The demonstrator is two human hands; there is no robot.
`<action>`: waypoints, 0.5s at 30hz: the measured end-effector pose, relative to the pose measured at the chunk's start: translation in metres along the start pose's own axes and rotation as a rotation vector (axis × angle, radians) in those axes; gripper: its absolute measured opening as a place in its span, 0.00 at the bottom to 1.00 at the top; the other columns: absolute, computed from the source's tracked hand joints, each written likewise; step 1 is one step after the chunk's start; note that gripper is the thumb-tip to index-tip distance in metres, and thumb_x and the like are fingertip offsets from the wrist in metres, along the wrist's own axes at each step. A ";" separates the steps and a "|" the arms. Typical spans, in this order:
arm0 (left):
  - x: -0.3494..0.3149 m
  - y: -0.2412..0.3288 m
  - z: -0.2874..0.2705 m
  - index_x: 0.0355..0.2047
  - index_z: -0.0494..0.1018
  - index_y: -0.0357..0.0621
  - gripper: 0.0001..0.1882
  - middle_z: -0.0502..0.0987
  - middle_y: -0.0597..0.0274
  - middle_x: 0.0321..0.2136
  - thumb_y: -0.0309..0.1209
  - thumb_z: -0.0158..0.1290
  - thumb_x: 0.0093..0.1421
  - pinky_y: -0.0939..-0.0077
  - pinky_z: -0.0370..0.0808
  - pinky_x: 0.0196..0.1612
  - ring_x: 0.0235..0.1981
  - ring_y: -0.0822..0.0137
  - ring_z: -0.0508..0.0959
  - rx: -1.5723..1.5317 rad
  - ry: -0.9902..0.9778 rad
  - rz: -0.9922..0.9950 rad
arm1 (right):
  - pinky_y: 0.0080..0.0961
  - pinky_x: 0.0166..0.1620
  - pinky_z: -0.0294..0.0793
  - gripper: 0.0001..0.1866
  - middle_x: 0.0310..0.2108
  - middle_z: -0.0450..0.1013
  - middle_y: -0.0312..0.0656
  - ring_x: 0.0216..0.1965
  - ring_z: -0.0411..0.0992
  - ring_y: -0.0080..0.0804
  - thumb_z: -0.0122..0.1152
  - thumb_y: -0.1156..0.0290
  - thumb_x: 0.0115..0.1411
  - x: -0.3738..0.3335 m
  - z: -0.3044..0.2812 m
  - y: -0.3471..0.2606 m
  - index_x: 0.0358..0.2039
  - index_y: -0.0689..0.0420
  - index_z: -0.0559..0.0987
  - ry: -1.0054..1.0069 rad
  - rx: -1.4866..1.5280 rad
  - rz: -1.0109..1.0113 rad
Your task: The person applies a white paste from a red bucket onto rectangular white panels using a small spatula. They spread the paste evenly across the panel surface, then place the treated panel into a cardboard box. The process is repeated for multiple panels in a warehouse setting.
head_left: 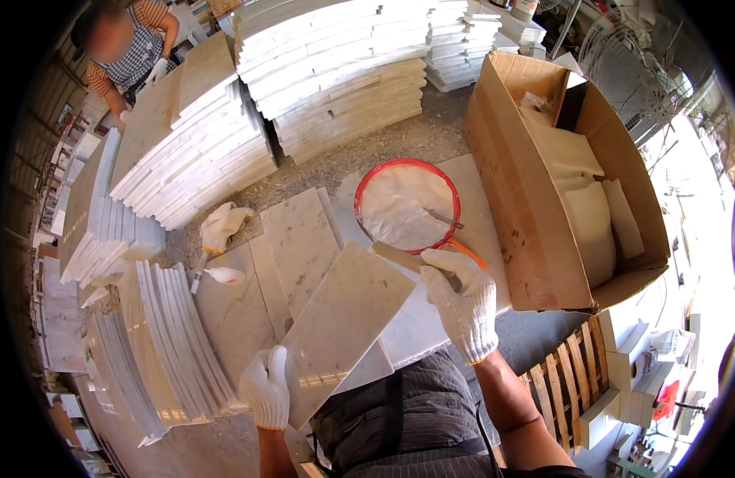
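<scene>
A pale grey-veined marble tile (347, 327) lies tilted across my lap and the work surface. My left hand (267, 388), in a white knit glove, grips its lower left edge. My gloved right hand (461, 303) is closed on a flat tan strip (397, 256), held at the tile's upper right corner; its exact kind is unclear. Just beyond stands a red-rimmed bowl (407, 203) of white paste, with a flat metal blade (445, 218) resting in it. Part of something orange (469, 253) shows beside my right hand.
More marble tiles (300, 239) lie under and beyond the held one. A loose glove (222, 225) and a white bottle (225, 276) sit to the left. Tall tile stacks (336, 64) line the back and left. A cardboard box (507, 191) stands right; another person (132, 56) works far left.
</scene>
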State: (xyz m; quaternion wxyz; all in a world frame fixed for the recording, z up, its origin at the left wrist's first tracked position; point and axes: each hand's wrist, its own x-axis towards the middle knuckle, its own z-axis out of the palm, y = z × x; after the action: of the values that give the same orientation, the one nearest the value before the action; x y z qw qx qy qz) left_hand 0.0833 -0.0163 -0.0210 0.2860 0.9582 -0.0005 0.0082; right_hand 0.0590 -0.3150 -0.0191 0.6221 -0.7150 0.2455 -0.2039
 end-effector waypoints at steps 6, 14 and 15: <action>0.000 -0.003 0.004 0.28 0.78 0.35 0.17 0.73 0.49 0.18 0.39 0.55 0.66 0.65 0.68 0.26 0.19 0.56 0.70 -0.039 0.047 0.050 | 0.19 0.35 0.74 0.12 0.33 0.78 0.39 0.31 0.74 0.20 0.65 0.74 0.60 -0.001 0.001 -0.012 0.44 0.62 0.83 -0.025 0.101 0.103; 0.000 0.000 0.003 0.28 0.78 0.35 0.18 0.73 0.48 0.18 0.39 0.55 0.66 0.65 0.68 0.26 0.19 0.55 0.71 -0.018 0.053 0.046 | 0.19 0.34 0.73 0.11 0.32 0.78 0.39 0.29 0.74 0.21 0.63 0.74 0.61 0.009 0.006 -0.002 0.43 0.62 0.83 -0.056 0.013 -0.036; 0.000 0.000 0.003 0.28 0.78 0.35 0.18 0.73 0.48 0.18 0.39 0.55 0.66 0.65 0.68 0.26 0.19 0.55 0.71 -0.017 0.054 0.048 | 0.20 0.34 0.73 0.11 0.32 0.78 0.39 0.29 0.74 0.21 0.63 0.74 0.61 0.010 0.006 -0.001 0.43 0.62 0.83 -0.055 -0.009 -0.075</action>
State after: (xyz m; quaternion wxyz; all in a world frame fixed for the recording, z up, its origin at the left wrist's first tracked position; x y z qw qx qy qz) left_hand 0.0833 -0.0177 -0.0235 0.2936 0.9549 -0.0160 0.0409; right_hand 0.0706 -0.3163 -0.0193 0.6174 -0.7317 0.2023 -0.2063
